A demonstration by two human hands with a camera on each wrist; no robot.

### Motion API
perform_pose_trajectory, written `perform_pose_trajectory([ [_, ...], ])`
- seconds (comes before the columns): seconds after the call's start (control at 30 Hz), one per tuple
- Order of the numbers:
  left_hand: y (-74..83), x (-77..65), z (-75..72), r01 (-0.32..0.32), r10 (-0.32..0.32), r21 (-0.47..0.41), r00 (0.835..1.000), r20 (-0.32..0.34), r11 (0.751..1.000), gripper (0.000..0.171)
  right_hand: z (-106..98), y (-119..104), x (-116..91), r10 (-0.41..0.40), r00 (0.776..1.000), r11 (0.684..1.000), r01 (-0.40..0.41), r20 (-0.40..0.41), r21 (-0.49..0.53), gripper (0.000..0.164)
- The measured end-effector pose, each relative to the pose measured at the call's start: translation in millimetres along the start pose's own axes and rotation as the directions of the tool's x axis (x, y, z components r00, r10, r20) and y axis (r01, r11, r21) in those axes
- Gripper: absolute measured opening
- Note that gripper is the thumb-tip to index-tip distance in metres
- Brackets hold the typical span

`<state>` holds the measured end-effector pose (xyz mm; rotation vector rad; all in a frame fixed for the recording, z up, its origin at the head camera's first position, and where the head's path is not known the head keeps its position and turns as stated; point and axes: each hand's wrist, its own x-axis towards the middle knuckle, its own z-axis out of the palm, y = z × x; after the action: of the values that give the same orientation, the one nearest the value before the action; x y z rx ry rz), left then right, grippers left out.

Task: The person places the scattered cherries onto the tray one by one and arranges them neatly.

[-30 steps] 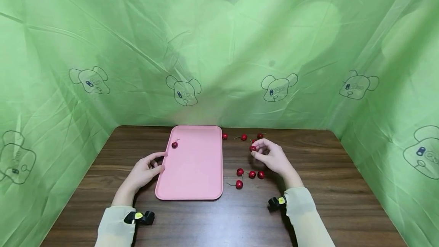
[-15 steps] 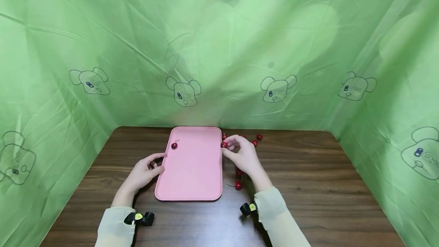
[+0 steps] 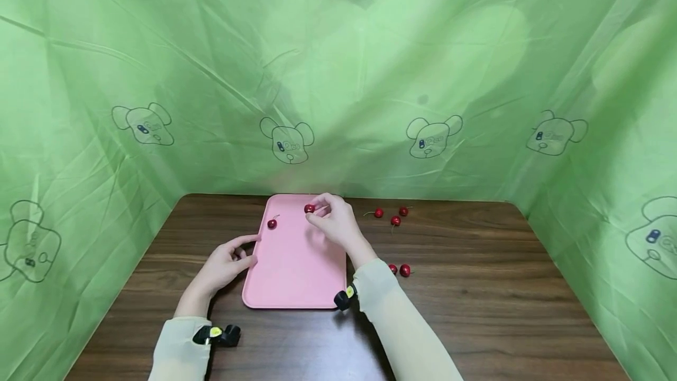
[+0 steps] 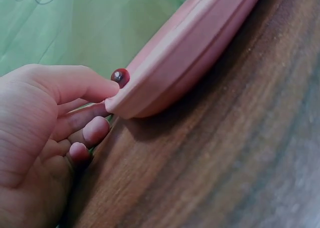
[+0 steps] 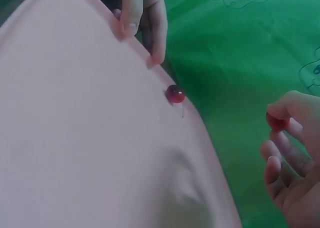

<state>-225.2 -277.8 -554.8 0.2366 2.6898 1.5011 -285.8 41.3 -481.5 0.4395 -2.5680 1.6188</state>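
Observation:
A pink rectangular tray (image 3: 296, 275) lies on the wooden table, one stemmed cherry (image 3: 272, 224) near its left side. At the tray's left edge, my left hand (image 3: 224, 266) touches the rim with thumb and forefinger spread apart; the other fingers bend loosely beneath. My right hand (image 3: 338, 222) is over the tray's far right part, pinching a red cherry (image 3: 309, 209) between thumb and fingertips. In the right wrist view, that pinched cherry (image 5: 277, 121) appears raised above the tray, partly covered by the fingers.
Right of the tray, on the table (image 3: 476, 287), several cherries lie loose: a far group around one cherry (image 3: 395, 221) and a nearer one with another cherry (image 3: 405, 270). My right forearm hides part of the nearer group. A green curtain (image 3: 349, 104) encloses the back and sides.
My right hand has carried the pinched cherry leftward from among the loose cherries, across the tray's right rim, to above the tray. The left hand has stayed at the left edge.

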Motion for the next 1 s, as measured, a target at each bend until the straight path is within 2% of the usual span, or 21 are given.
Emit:
perform_pose_trajectory([
  [0.3,-0.5,-0.3,0.8,0.003,-0.002,-0.025,1.0,0.025,1.0,0.05,18.8,16.9,19.4,-0.009,1.0,0.999,0.008,0.024,0.039,0.025],
  [0.53,1.1,-2.2,-2.5,-0.021,0.022,-0.022,0.999,0.027,1.0,0.05,35.0,28.2,30.8,0.038,0.998,0.999,-0.04,0.058,0.038,0.023],
  [0.7,0.8,-1.4,-1.9,-0.058,0.058,-0.029,0.998,0.022,0.998,0.051,50.6,33.6,31.8,0.047,0.994,0.999,-0.049,0.097,0.019,0.025],
  [0.83,0.7,-1.9,-1.4,-0.048,0.049,-0.055,0.999,0.015,0.997,0.053,65.6,36.8,29.8,0.033,0.992,0.999,-0.032,0.119,-0.01,0.026],
  [1.0,0.5,-1.3,-1.6,-0.038,0.039,-0.048,0.999,0.021,0.998,0.052,75.0,39.0,27.4,0.044,0.993,0.998,-0.039,0.107,-0.047,0.024],
])
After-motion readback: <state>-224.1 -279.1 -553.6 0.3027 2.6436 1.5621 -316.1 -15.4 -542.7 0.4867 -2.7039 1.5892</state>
